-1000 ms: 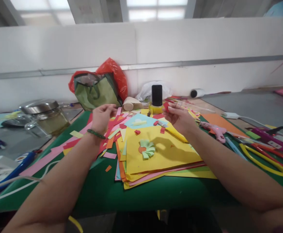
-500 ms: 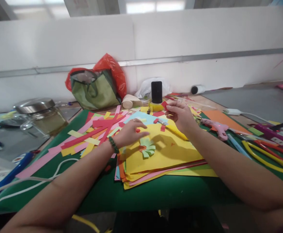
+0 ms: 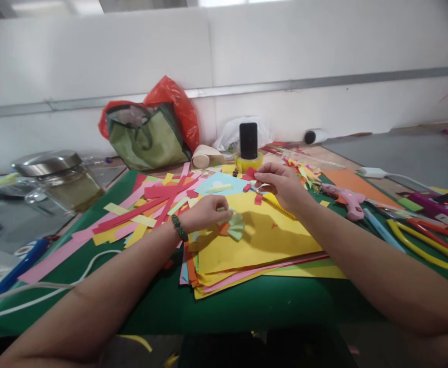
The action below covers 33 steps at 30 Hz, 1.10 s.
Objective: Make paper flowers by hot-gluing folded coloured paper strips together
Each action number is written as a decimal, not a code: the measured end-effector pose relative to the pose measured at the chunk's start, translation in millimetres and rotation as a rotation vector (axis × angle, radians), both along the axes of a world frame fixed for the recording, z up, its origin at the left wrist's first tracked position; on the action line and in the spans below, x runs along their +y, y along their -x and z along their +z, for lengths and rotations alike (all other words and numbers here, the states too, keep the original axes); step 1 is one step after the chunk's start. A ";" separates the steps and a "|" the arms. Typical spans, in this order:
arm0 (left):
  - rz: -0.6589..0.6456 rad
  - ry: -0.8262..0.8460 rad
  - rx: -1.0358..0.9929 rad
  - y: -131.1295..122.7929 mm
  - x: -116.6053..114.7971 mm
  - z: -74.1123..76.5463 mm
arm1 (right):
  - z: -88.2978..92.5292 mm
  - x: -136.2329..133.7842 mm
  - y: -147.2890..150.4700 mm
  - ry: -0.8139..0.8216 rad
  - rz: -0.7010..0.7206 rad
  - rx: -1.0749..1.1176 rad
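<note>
Centrally, my left hand (image 3: 204, 213) rests on the yellow sheet (image 3: 262, 240), fingers curled narrow and pinching the edge of the pale green paper fan (image 3: 234, 225). My right hand (image 3: 281, 183), farther back, grips a small red paper scrap (image 3: 250, 174) between thumb and fingertips. As I judge it, the fan could spread or tear if the pinch tightens or drags, since its folds look loose; the scrap could slip into the litter of coloured strips (image 3: 151, 204) at left and be lost there. The pink glue gun (image 3: 342, 198) lies near my right forearm, and a sweep of the arm could knock it. The fan is small, pleated and rounded, with an orange piece (image 3: 224, 228) at its near-left edge, lying atop the stacked sheets on the green mat (image 3: 224, 306).
</note>
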<state>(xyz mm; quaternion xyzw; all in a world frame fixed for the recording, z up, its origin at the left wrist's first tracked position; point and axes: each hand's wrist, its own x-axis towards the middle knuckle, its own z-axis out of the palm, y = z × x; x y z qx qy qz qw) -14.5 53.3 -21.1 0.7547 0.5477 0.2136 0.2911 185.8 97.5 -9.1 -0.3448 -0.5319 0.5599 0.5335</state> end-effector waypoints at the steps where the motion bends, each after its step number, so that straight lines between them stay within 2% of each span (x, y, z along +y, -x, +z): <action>1: 0.069 0.003 -0.079 1.9 0.4 0.7 | -0.3 0.2 -0.2 0.001 0.002 -0.004; 5: 0.316 0.041 -0.479 10.0 4.9 0.4 | -2.2 0.6 -0.6 0.001 0.028 -0.026; 8: 0.382 0.022 -0.644 11.8 6.4 1.4 | -4.2 -2.4 0.1 -0.027 0.072 -0.067; 13: 0.333 0.011 -0.611 6.8 0.6 4.5 | -5.3 -14.0 3.7 -0.177 0.155 -0.251; 19: 0.342 0.056 -0.449 -1.4 -6.8 3.9 | -6.9 -24.9 8.7 -0.433 0.060 -0.530; 22: 0.376 0.083 -0.421 -6.1 -10.1 5.6 | -11.3 -24.6 9.4 -0.462 0.029 -0.599; 26: 0.340 0.104 -0.456 -10.8 -12.8 6.5 | -16.1 -22.8 8.9 -0.488 0.043 -0.660; 33: 0.327 0.138 -0.486 -12.8 -13.3 4.6 | -13.4 -29.2 11.1 -0.509 0.058 -0.817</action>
